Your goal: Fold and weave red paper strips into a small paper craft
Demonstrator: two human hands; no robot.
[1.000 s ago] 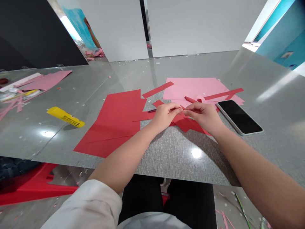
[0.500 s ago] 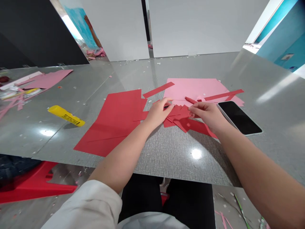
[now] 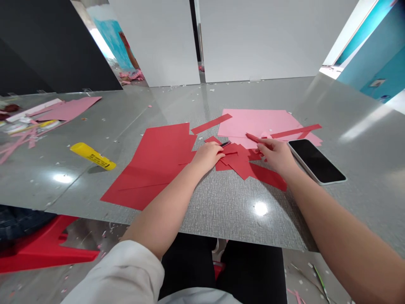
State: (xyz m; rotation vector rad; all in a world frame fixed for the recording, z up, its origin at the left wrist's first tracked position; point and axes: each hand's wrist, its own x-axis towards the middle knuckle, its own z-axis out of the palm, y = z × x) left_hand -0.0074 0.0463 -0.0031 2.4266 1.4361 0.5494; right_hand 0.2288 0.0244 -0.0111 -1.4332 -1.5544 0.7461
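Observation:
My left hand (image 3: 206,158) is closed, its fingertips pinching the edge of a red paper piece (image 3: 231,155) on a loose pile. Just past its fingers pokes a slim dark pointed tool (image 3: 225,144), mostly hidden, so I cannot tell its kind. At the pile's right side, my right hand (image 3: 276,155) has its fingers curled round a small bit of red paper, largely covered. A narrow red piece with a jagged edge (image 3: 252,137) lies by its fingertips. Beneath and between the hands are several overlapping red cut pieces (image 3: 241,169) and a wider red strip (image 3: 268,176).
A big red sheet (image 3: 158,156) lies left of my hands, a yellow tube (image 3: 93,156) beyond it. Pink sheets (image 3: 256,118) and red strips (image 3: 211,124) sit behind. A phone (image 3: 317,160) rests at the right. Pink scraps (image 3: 69,109) are far left; white panels (image 3: 259,38) stand behind.
My left fingers have curled down onto the pile, uncovering more of the dark tool. My right hand has shifted slightly right, away from the pile's middle, beside the jagged red piece.

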